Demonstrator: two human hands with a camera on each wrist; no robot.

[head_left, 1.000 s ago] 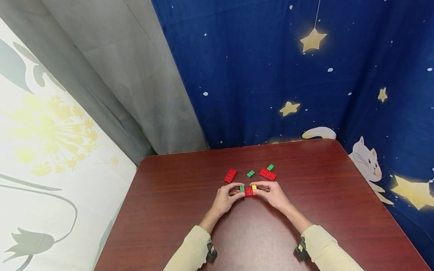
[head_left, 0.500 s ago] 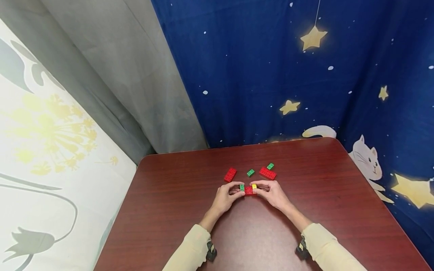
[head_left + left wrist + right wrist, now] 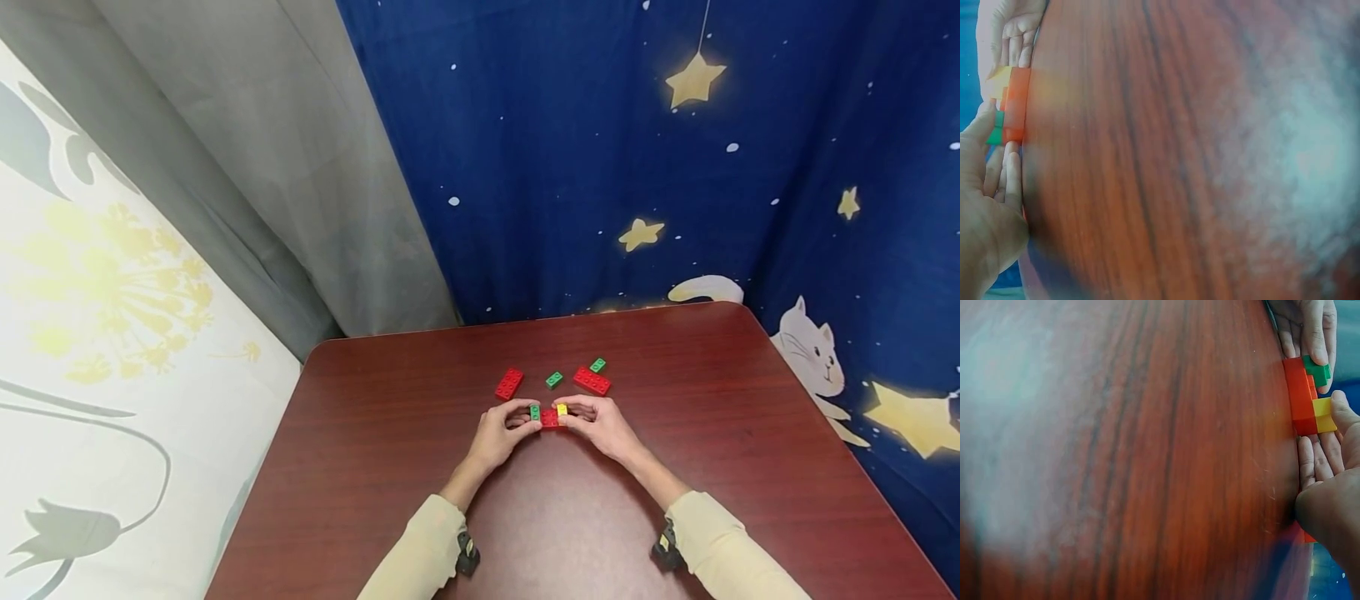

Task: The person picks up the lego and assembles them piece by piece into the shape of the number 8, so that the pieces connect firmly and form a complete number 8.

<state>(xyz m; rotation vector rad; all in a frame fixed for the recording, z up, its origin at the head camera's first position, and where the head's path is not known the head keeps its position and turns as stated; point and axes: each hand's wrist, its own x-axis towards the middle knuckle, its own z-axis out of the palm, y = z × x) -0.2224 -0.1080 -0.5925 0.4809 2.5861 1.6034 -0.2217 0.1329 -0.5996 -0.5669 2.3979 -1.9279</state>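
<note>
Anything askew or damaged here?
Nothing stands out. The held green brick and yellow brick sit at opposite ends of the red brick beneath; the loose bricks beyond lie at differing angles, none visibly damaged.

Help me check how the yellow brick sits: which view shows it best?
Right wrist: the yellow brick shows vivid and clear, against the red brick. Head shows its top, tiny; left wrist shows it pale, blurred.
</note>
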